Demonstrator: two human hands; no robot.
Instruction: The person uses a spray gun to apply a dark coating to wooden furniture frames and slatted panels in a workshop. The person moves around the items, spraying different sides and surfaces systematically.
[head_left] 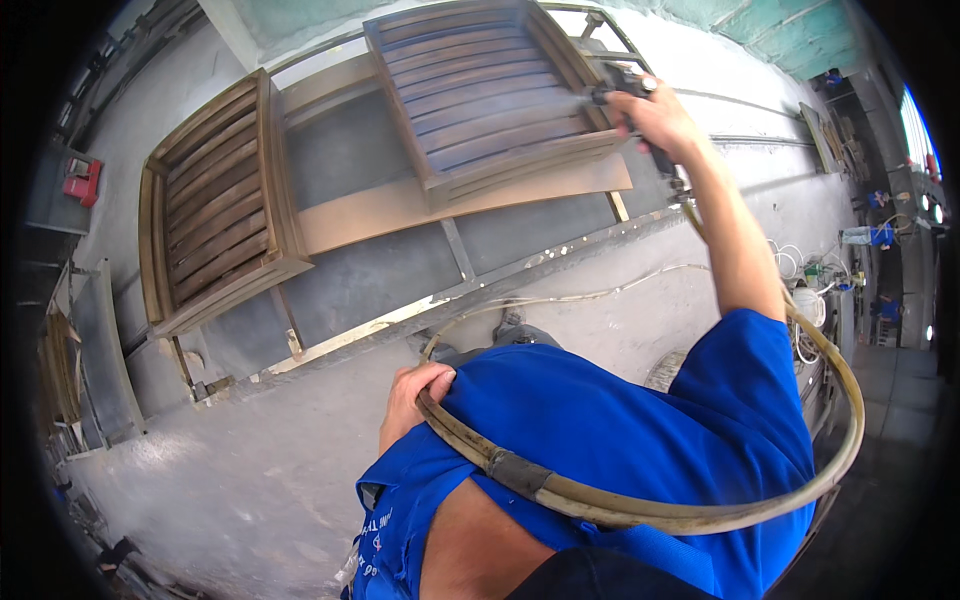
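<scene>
My right hand is wrapped round the handle of a dark spray gun, out at the right end of a slatted wooden frame. The gun points left over the slats, and a pale mist drifts from its nozzle. From the bottom of the gun, a beige hose loops round my right side and across my chest. Close to my body, my left hand grips that hose. A second slatted wooden frame rests farther left, apart from both hands.
Both frames lie on a low metal rack with a brown board beneath them. The hose trails over the grey floor by my feet. A red object stands at far left; coiled tubes and equipment are at right.
</scene>
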